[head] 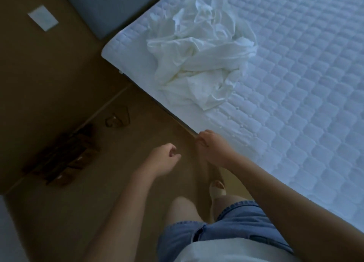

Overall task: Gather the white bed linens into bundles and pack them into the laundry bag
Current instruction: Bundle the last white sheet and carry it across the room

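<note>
We're at the side of the bed, and the gathering step has not begun: the white linens point(197, 54) lie in one crumpled heap on the bare quilted mattress point(295, 88), close to its far corner, with one tail spilling toward the near edge. No laundry bag is in sight, so packing looks some way off.

Both arms are out in front. The left hand point(165, 159) hangs over the floor point(59, 88), its grip loosely curled and holding nothing. The right hand point(212, 147) sits at the mattress edge with its fingers curled under. Whether that grip is pinching the edge or is simply empty, we cannot tell, as the fingertips are hidden.

The heap is well apart from both hands, up ahead and slightly to the right, and neither hand touches cloth. As we judge it, the next move calls for a step or lean forward along the bed, with both hands opening wide to scoop the loose folds in from the sides. That trailing tail wants tucking in first, or the bundle may drag and come apart as it lifts.
</note>
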